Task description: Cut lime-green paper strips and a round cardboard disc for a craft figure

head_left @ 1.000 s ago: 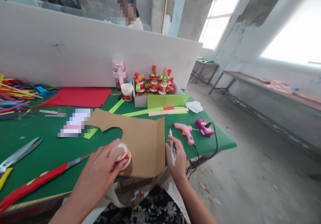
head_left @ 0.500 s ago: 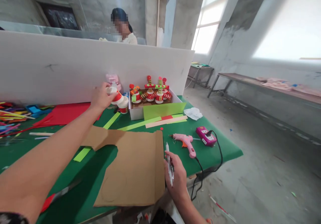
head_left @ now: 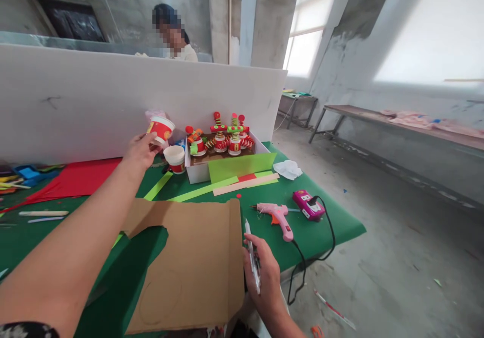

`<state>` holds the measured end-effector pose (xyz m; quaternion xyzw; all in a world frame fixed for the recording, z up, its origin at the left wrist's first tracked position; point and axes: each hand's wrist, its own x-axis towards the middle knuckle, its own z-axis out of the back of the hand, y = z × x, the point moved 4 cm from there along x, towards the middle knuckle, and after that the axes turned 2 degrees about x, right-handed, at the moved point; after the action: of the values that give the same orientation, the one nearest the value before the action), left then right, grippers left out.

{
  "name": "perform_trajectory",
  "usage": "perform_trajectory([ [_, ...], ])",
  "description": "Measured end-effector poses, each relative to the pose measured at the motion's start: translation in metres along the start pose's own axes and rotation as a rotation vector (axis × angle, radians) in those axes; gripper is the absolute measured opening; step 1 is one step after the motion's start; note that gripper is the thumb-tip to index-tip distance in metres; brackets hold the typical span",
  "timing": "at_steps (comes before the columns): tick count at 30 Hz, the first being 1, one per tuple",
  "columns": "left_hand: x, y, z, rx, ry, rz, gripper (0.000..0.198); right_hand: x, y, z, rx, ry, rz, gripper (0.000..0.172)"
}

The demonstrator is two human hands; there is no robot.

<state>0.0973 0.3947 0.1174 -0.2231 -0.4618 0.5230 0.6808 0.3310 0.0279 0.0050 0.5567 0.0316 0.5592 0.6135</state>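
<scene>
– Pinching paper cup (head_left: 162,129), left hand (head_left: 140,152), above far edge of table (head_left: 264,191); right hand (head_left: 263,270) grips pen (head_left: 252,257).
– Progress?
– Faint outline (head_left: 161,297) on cardboard (head_left: 200,252), table's near edge: drawing seemingly done, outline uncut.

The upper cup (head_left: 161,130) was red and white with a yellow mark, the lower cup (head_left: 176,167) white with a red band. The cardboard (head_left: 192,262) was brown, faintly marked with curved lines, and the counter (head_left: 346,228) green. The pen (head_left: 252,262) looked whitish, the glue gun (head_left: 278,212) pink with an orange trigger (head_left: 275,220), the power block (head_left: 307,206) magenta, its cord (head_left: 335,239) black. Strips (head_left: 246,184) showed lime green, red and pale peach; the box (head_left: 197,173) was white with a lime green front (head_left: 242,168), its figures (head_left: 234,146) red, green and orange. The sheet (head_left: 81,178) was red, the sleeve (head_left: 28,331) black with pale patterning
</scene>
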Motion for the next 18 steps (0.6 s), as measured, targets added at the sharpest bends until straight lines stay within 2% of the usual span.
perform_trajectory([
  [6, -0.004, 0.005, -0.013, -0.062, -0.051, 0.053, 0.04, 0.001, 0.001, 0.001, 0.002, 0.01, 0.019, 0.026],
  [12, -0.021, 0.01, -0.031, 0.069, -0.058, 0.013, 0.041, 0.002, 0.003, 0.002, -0.009, 0.006, 0.026, 0.026],
  [15, -0.038, 0.017, -0.023, 0.196, -0.012, -0.046, 0.042, 0.002, 0.002, 0.001, 0.0, 0.004, 0.023, 0.027],
  [18, -0.052, 0.017, -0.008, 0.334, 0.09, -0.188, 0.044, 0.001, 0.0, 0.0, -0.003, 0.019, 0.001, 0.025],
])
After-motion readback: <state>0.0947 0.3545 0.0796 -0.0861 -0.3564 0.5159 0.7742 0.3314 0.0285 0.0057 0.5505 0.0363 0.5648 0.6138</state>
